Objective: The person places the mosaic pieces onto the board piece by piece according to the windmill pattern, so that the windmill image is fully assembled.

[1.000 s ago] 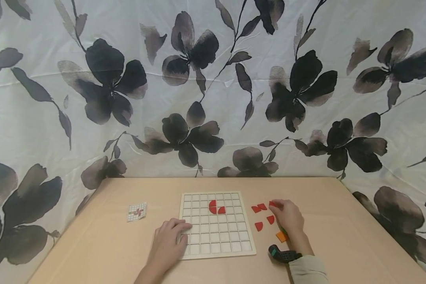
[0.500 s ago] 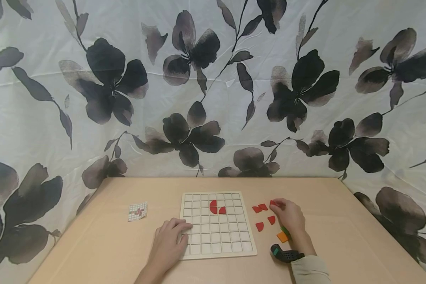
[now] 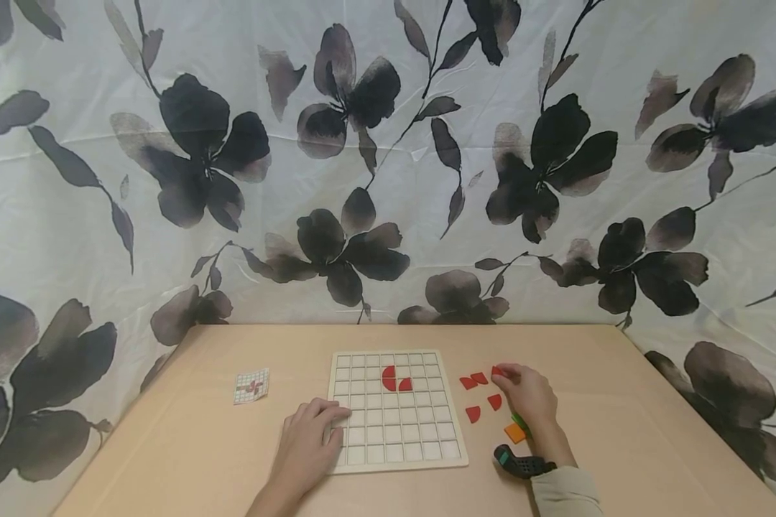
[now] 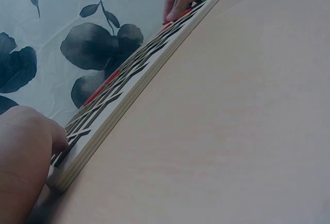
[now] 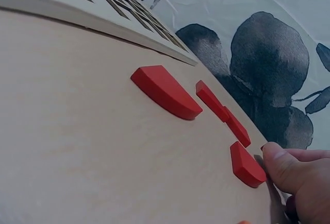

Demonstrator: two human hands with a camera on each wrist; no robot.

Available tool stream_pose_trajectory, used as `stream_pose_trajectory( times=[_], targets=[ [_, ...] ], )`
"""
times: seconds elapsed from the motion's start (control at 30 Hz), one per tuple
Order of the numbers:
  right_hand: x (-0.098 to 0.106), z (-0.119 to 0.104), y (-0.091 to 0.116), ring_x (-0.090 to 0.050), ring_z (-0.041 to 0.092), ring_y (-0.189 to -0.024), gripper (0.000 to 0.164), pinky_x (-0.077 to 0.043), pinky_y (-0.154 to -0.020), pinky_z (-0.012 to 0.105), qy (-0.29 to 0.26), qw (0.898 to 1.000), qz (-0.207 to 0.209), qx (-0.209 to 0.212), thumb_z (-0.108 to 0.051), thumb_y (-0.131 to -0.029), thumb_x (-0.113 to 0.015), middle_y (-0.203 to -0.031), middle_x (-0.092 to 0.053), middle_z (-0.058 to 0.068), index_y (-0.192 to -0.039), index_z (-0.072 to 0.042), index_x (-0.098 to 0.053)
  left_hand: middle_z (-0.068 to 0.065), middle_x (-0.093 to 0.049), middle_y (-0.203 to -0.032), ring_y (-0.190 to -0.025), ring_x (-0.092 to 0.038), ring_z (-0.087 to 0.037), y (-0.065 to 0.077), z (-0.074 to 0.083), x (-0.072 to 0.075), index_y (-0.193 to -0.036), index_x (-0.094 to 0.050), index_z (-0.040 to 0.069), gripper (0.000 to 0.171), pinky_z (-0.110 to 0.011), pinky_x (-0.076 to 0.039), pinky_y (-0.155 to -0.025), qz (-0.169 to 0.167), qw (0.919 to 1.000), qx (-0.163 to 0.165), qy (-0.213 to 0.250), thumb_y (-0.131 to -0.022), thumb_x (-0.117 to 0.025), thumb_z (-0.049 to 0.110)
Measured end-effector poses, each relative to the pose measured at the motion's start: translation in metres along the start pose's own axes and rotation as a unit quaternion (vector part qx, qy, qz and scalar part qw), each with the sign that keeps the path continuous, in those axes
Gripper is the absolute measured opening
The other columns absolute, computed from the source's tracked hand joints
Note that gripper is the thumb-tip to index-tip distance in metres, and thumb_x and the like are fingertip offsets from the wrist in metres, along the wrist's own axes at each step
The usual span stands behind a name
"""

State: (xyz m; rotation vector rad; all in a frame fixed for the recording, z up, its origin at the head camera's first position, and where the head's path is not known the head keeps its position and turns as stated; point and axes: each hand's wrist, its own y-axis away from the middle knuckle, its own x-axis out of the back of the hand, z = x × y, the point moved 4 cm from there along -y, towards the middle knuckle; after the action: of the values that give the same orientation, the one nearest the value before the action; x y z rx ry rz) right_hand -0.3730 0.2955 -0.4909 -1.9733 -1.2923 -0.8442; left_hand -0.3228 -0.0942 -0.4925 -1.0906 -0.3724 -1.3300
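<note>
My left hand [image 3: 307, 438] rests on the left edge of a white gridded board [image 3: 365, 454], its fingers lying over the rim. Three red quarter-circle tiles sit in the grid's upper part; one is the lower-right tile [image 3: 405, 385]. To the right of the board, my right hand [image 3: 527, 393] pinches another red tile [image 3: 496, 371] at the table, mostly covered by the fingertips. In the right wrist view the thumb hides nearly all of it. Several loose red tiles [image 5: 167, 92] lie between this hand and the board.
An orange square tile [image 3: 514, 432] and a partly covered green tile [image 3: 519, 420] lie by the right wrist, which wears a black strap [image 3: 522, 464]. A small printed pattern card [image 3: 251, 386] lies left of the board. A floral cloth [image 3: 388, 165] hangs behind the table.
Both hands hold nearly the same place throughout. The right hand keeps its fingertips on the red tile, and the tiles on the board stay put.
</note>
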Motion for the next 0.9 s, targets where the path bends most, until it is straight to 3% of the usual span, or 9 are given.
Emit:
stream_pose_trajectory(
  times=[0.13, 0.27, 0.43, 0.6, 0.73, 0.9],
  targets=[
    [0.001, 0.002, 0.000, -0.059, 0.036, -0.109, 0.040, -0.044, -0.091, 0.055, -0.001, 1.000, -0.008, 0.002, -0.031, -0.088, -0.066, -0.117, -0.065, 0.017, -0.121, -0.009, -0.063, 0.012, -0.061, -0.112, -0.106, -0.051, -0.012, 0.000, -0.001, -0.001, -0.102, -0.070, 0.030, 0.022, -0.043, -0.036, -0.095, -0.015, 0.9998, 0.010, 0.006, -0.083, -0.064, 0.019],
    [0.001, 0.001, 0.001, -0.060, 0.036, -0.106, 0.040, -0.046, -0.092, 0.053, -0.022, 1.000, -0.010, 0.004, -0.030, -0.089, -0.065, -0.116, -0.065, 0.018, -0.122, -0.008, -0.063, 0.011, -0.061, -0.110, -0.104, -0.052, -0.012, 0.000, 0.000, -0.001, -0.101, -0.071, 0.030, 0.022, -0.043, -0.037, -0.092, -0.004, 1.0000, 0.001, 0.002, -0.083, -0.065, 0.018],
    [0.000, -0.009, 0.003, -0.064, 0.028, -0.092, 0.037, -0.055, -0.078, 0.035, -0.060, 0.998, -0.011, 0.017, -0.028, -0.089, -0.066, -0.111, -0.066, 0.015, -0.121, -0.010, -0.063, 0.012, -0.062, -0.109, -0.103, -0.053, -0.012, 0.001, 0.000, -0.001, -0.100, -0.071, 0.030, 0.022, -0.043, -0.037, -0.091, 0.001, 1.0000, 0.002, -0.003, -0.082, -0.065, 0.018],
    [-0.004, -0.027, 0.004, -0.059, 0.020, -0.081, 0.035, -0.049, -0.059, 0.017, -0.055, 0.997, -0.014, 0.044, -0.024, -0.086, -0.069, -0.108, -0.065, 0.011, -0.119, -0.011, -0.065, 0.011, -0.061, -0.110, -0.104, -0.052, -0.012, 0.002, -0.001, -0.002, -0.100, -0.071, 0.030, 0.022, -0.043, -0.037, -0.091, -0.006, 0.9999, 0.011, -0.005, -0.083, -0.064, 0.018],
    [-0.006, -0.042, 0.005, -0.054, 0.018, -0.073, 0.036, -0.046, -0.050, 0.020, -0.053, 0.997, -0.021, 0.057, -0.023, -0.084, -0.072, -0.107, -0.065, 0.010, -0.118, -0.012, -0.066, 0.011, -0.062, -0.109, -0.102, -0.053, -0.012, 0.002, -0.001, -0.002, -0.100, -0.071, 0.030, 0.023, -0.043, -0.038, -0.090, 0.002, 0.9999, 0.004, -0.009, -0.082, -0.065, 0.018],
    [-0.010, -0.059, 0.006, -0.051, 0.018, -0.074, 0.035, -0.045, -0.054, 0.024, -0.041, 0.996, -0.020, 0.080, -0.025, -0.082, -0.074, -0.105, -0.065, 0.005, -0.115, -0.015, -0.068, 0.012, -0.062, -0.109, -0.103, -0.052, -0.011, 0.002, 0.000, -0.001, -0.100, -0.070, 0.031, 0.023, -0.042, -0.037, -0.091, 0.006, 1.0000, 0.005, -0.005, -0.082, -0.065, 0.018]
  ],
)
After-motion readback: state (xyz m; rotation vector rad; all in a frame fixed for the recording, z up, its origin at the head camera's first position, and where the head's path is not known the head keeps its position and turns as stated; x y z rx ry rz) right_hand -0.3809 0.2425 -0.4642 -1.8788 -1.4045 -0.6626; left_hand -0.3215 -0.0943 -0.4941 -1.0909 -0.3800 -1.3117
